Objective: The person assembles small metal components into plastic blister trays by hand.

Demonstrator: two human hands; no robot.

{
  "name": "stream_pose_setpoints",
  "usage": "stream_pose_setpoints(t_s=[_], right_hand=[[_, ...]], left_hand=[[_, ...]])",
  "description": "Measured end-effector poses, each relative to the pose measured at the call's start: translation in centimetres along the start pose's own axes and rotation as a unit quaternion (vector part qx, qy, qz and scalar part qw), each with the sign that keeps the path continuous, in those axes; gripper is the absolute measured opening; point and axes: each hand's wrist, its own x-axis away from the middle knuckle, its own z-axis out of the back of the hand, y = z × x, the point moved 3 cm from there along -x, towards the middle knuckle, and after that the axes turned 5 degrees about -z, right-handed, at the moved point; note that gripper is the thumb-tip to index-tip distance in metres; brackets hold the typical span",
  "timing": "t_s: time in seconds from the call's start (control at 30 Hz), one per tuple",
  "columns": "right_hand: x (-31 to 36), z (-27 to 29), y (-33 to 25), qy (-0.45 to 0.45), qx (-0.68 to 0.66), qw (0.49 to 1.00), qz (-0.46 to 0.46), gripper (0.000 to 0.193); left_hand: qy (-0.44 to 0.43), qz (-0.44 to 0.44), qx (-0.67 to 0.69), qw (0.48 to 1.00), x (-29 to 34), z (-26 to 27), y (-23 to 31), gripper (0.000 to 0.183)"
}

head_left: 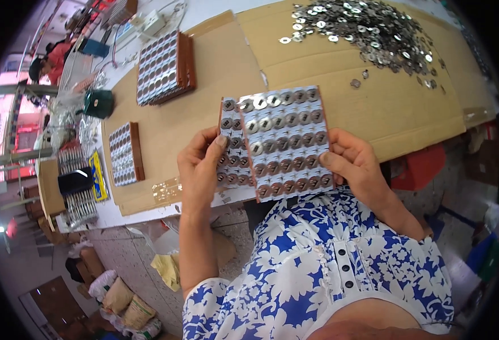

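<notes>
Head view, from the left: a low stack of disc-studded panels (125,156) lies on the cardboard (215,62), with a taller stack (159,69) farther back. Your left hand (200,162) pinches the left edge of the narrower-showing panel (235,161), thumb on its face, fingertips hidden behind. Overlapping it in front, the fully visible panel (286,144) is tilted above the table's near edge. Your right hand (356,164) grips its right edge, thumb pressed on the face, other fingers curled, their tips out of sight. Loose metal discs (368,28) lie heaped beyond, toward the far right.
</notes>
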Motion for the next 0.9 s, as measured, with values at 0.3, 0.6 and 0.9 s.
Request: stream_pose_setpoints(t_s=[0.3, 0.6, 0.9], right_hand=[[0.2, 0.1, 0.2, 0.029, 0.004, 0.994, 0.106, 0.047], [3.3, 2.9, -0.8, 0.28, 0.352, 0.861, 0.238, 0.067], [9.6, 8.0, 2.5, 0.349, -0.116, 0.877, 0.308, 0.035]], left_hand=[[0.039, -0.037, 0.177, 0.983, 2.5, -7.5, -0.6, 0.025], [-0.056, -0.108, 0.075, 0.99, 2.7, -13.4, 2.0, 0.038], [-0.3, -0.169, 0.055, 0.937, 3.2, -19.0, 2.8, 0.063]])
